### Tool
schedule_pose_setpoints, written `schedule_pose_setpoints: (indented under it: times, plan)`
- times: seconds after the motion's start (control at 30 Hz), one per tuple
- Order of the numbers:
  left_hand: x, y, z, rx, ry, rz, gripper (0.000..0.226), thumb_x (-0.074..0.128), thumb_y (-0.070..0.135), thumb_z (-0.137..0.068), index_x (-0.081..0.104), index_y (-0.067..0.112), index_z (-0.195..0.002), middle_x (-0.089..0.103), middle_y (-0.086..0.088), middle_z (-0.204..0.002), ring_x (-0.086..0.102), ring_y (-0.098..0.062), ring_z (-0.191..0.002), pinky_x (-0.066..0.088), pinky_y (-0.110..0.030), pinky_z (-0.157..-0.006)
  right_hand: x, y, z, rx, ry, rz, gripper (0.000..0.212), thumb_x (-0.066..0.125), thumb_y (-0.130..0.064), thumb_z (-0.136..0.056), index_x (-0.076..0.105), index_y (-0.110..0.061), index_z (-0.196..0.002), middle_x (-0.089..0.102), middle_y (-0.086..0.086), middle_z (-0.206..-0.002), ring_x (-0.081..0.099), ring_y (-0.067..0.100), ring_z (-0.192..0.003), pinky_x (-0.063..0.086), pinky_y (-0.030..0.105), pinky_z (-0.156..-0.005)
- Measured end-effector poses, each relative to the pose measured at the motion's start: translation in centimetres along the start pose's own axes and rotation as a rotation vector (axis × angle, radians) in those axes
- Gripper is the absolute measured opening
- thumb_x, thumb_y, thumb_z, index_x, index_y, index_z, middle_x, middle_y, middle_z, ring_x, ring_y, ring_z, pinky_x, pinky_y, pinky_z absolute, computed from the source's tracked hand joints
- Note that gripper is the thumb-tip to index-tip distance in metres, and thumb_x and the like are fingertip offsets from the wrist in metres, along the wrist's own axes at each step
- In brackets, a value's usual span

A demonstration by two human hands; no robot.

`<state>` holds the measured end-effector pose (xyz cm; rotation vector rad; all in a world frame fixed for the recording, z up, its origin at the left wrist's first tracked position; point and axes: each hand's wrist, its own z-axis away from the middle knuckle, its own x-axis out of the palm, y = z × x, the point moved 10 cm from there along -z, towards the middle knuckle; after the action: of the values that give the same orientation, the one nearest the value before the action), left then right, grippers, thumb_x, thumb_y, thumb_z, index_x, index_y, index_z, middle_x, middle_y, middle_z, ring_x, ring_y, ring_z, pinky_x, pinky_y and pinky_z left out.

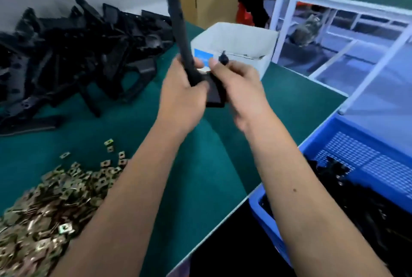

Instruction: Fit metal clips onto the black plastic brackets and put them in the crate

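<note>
Black brackets (73,58), seemingly brassy clips (44,205), blue crate (356,142).

The surface (200,165) is covered in dark green cloth with a pale edge running from the lower middle of the frame up to the right. At the upper left, a big tangled heap of black brackets (73,58) lies on it, some spilling towards the middle. At the lower left sits a wide pile of brass-coloured metal clips (44,209), with a few strays (109,145) scattered just above it on the bare cloth. At the upper middle, near the far corner, stands an open white box (234,40) with a blue label on its near side. A blue crate (334,142) sits just past the right edge, at the lower right, holding black parts.
</note>
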<state>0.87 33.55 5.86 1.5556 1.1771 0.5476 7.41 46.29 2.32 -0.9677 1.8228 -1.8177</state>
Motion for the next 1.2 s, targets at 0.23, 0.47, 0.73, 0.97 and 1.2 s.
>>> schedule_pose_setpoints:
  times: [0.23,0.47,0.73,0.97,1.2]
  plan:
    - [24.9,2.4,8.5,-0.082,-0.528,0.117,0.029,0.069,0.012,-0.085,0.056,0.014,-0.111,0.072,-0.004,-0.101,0.069,-0.026,-0.096,0.055,-0.043,-0.089,-26.7,-0.5,6.5,-0.063,0.532,-0.177,0.018,0.063,-0.008,-0.098,0.065,-0.008,-0.08,0.074,0.002,-0.071,0.072,0.017,-0.064,0.058,0.031,-0.059]
    - [35.9,-9.5,24.0,-0.511,-0.999,-0.025,0.069,0.075,0.026,-0.072,0.049,0.018,-0.136,0.068,0.002,-0.114,0.066,-0.022,-0.111,0.052,-0.034,-0.096,-43.9,14.0,17.0,0.473,0.832,0.35,0.024,0.073,-0.012,-0.093,0.064,-0.009,-0.071,0.064,0.003,-0.056,0.061,0.021,-0.056,0.049,0.027,-0.055]
    - [33.9,-17.3,26.1,-0.564,-1.049,-0.314,0.061,0.068,0.032,-0.069,0.053,0.024,-0.128,0.059,0.007,-0.111,0.06,-0.015,-0.099,0.048,-0.029,-0.08,-47.3,21.2,22.2,0.858,0.714,0.918,0.029,0.073,-0.03,-0.088,0.074,-0.003,-0.1,0.069,0.011,-0.084,0.064,0.03,-0.076,0.052,0.033,-0.067]
    - [32.6,-4.5,17.8,-0.005,-0.806,-0.269,0.028,0.058,0.008,-0.085,0.067,0.022,-0.107,0.073,0.008,-0.096,0.067,-0.018,-0.094,0.055,-0.032,-0.089,-42.2,7.4,14.4,0.354,0.839,1.066,0.014,0.067,-0.018,-0.086,0.075,-0.007,-0.086,0.072,0.019,-0.083,0.067,0.039,-0.089,0.048,0.036,-0.073]
    - [24.5,4.9,8.5,0.182,-0.504,-0.169,0.023,0.057,0.004,-0.084,0.069,0.02,-0.095,0.074,0.007,-0.084,0.07,-0.016,-0.084,0.057,-0.035,-0.081,-27.4,-5.0,6.0,-0.097,0.571,1.144,0.016,0.059,-0.013,-0.087,0.069,-0.01,-0.074,0.067,0.011,-0.071,0.06,0.031,-0.073,0.045,0.035,-0.061]
